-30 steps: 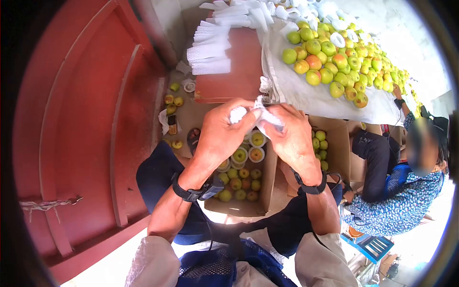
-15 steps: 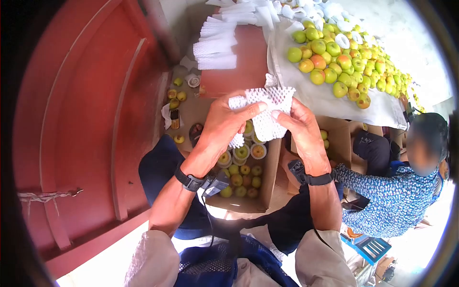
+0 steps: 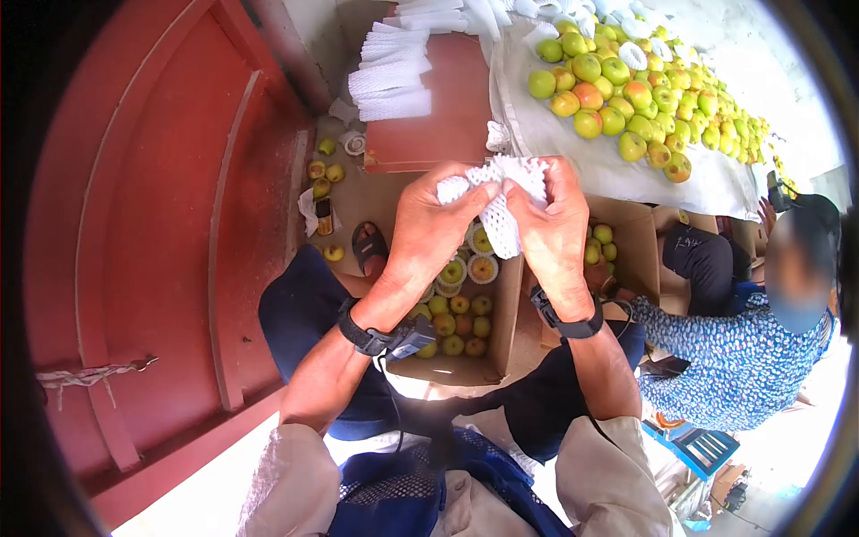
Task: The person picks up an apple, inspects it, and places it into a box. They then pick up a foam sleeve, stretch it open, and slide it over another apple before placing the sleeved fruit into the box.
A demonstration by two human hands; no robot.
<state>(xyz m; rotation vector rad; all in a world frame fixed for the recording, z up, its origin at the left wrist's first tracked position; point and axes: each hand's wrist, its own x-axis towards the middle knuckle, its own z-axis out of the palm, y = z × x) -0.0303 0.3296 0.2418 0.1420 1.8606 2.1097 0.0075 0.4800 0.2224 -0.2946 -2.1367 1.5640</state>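
A white foam fruit net (image 3: 502, 225) is pinched between both hands above a cardboard box (image 3: 511, 324). My left hand (image 3: 431, 224) is closed on its left part, thumb on top, with a bunched bit of foam beside the fingers. My right hand (image 3: 553, 228) grips the right side, its fingers curled behind the mesh. The net looks crumpled and folded. In the box below, bare green and reddish apples (image 3: 460, 324) lie at the near end. Farther up, apples in foam nets (image 3: 483, 268) sit partly hidden beneath my hands.
White foam nets (image 3: 390, 80) are stacked on a red-brown board (image 3: 452, 107). A big apple pile (image 3: 640, 98) covers the white sheet at right. Beside me sits a person in a patterned blue top (image 3: 725, 367), near another apple box (image 3: 633, 259). A red door (image 3: 152, 224) stands left.
My hands have drawn closer together, and the foam net, spread wider before, is now more bunched and folded. The co-worker's raised hand now shows at the right. The view has shifted slightly.
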